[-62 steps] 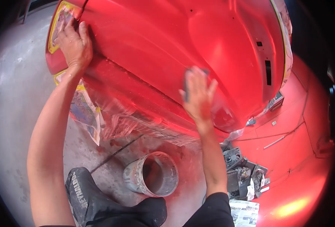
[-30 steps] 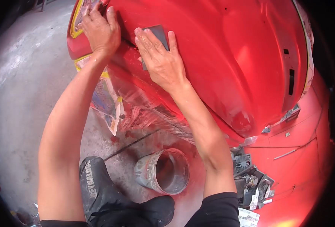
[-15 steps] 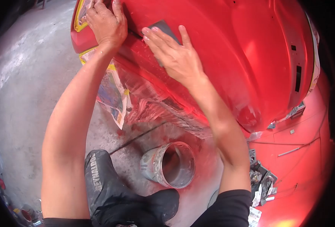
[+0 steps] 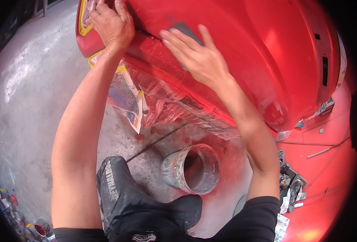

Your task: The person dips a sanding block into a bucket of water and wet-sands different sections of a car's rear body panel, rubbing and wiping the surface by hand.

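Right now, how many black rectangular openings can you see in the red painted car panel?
2: a short black opening and, below it, a long black slot, both near the right edge of the red painted car panel. Others may lie beyond the picture's top.

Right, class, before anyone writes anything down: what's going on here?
A person leans over a large red panel, apparently part of a car. The right hand lies flat over a dark grey pad at its surface. The left hand is at one edge, by yellow tape. Below, printed paper hangs from the panel, and a stained bucket is on the floor.
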{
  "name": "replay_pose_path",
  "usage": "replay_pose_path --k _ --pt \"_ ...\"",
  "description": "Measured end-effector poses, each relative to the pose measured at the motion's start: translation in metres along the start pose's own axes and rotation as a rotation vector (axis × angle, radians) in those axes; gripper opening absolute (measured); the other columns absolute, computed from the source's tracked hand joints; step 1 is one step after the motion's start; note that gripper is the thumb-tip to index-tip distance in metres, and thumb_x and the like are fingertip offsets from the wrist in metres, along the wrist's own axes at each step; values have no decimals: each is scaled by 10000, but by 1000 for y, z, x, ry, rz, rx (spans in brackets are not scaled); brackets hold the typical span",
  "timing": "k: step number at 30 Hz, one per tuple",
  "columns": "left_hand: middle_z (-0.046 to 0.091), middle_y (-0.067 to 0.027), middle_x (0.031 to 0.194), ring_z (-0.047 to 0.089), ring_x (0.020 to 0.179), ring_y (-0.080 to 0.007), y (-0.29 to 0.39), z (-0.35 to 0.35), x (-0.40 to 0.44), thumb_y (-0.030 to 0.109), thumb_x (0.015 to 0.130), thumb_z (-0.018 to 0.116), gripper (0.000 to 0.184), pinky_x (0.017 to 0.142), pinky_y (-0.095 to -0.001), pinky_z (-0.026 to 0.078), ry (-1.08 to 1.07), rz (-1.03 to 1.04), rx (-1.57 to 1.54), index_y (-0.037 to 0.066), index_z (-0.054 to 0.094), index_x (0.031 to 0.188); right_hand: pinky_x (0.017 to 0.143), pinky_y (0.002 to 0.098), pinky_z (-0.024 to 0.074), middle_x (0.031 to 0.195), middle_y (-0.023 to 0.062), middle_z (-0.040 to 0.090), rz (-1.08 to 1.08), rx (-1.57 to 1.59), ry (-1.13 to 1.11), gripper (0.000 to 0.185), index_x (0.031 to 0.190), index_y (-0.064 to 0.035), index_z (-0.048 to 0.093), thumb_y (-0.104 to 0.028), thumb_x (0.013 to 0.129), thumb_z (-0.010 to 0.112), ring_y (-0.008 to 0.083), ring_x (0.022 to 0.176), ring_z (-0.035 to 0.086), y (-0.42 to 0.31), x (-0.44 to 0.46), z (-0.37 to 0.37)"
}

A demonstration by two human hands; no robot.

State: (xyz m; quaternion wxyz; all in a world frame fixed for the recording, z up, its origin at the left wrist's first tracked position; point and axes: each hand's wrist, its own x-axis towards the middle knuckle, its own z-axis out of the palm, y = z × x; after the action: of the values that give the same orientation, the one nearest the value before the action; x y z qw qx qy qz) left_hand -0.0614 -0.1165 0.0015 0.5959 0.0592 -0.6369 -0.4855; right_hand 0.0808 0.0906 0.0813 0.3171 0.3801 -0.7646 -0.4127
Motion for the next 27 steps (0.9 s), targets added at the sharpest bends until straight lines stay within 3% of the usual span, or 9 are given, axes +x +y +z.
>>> replay_pose_path --k 3,6,9,13,16,17,23,27 --pt "481 -266 1473 415 1401 -422 -2 -2 -2 273 1061 513 476 1197 -514 286 -7 2 57 -23 489 1433 1238 560 269 1614 -60 458 9 -9 -40 554 1450 -146 589 -148 897 587 99 1455 450 3 -32 -4" --pt "488 -278 1451 412 1395 -436 -3 3 -1 283 1063 514 477 1189 -521 291 -35 -72 43 -23 490 1428 1237 555 274 1612 -60 461 0 3 8 524 1436 -141 605 -163 914 570 105 1453 453 0 -2 6" --pt "529 -284 1381 448 1336 -433 -10 8 3 292 1049 556 450 1150 -517 327 51 70 -60 -50 541 1341 1241 555 269 1610 -50 463 -15 -68 55 525 1453 -134 586 -191 933 549 112 1453 453 -10 43 13" --pt "559 -282 1335 469 1301 -434 -14 9 4 305 1044 564 463 1130 -507 346 -7 44 -85 -76 553 1306 1254 565 242 1622 -45 448 20 -37 -48 575 1475 -146 566 -172 902 593 112 1461 445 1 -10 -6" --pt "538 -302 1378 478 1331 -459 -3 5 -2 280 1050 494 441 1136 -532 366 68 42 -22 -19 546 1371 1251 569 247 1626 -43 442 43 -84 -36 593 1480 -151 563 -150 888 604 110 1460 447 4 -61 0" --pt "556 -286 1326 467 1297 -433 -8 5 3 311 1050 553 482 1125 -506 344 37 141 -90 -89 536 1318 1255 569 239 1627 -47 441 35 -69 -59 577 1480 -145 561 -169 903 586 110 1460 447 4 -58 3" --pt "536 -289 1349 466 1300 -432 -4 5 3 297 1061 536 464 1133 -512 335 1 12 -86 -78 531 1335 1265 560 231 1627 -54 442 82 -51 65 556 1479 -143 561 -208 927 545 112 1467 440 -19 47 15" --pt "537 -296 1339 487 1274 -436 -10 9 2 267 1068 528 436 1112 -517 357 33 96 -30 -86 532 1323 1277 543 221 1628 -65 438 78 -53 40 555 1485 -155 552 -196 931 554 101 1473 432 3 -45 5"
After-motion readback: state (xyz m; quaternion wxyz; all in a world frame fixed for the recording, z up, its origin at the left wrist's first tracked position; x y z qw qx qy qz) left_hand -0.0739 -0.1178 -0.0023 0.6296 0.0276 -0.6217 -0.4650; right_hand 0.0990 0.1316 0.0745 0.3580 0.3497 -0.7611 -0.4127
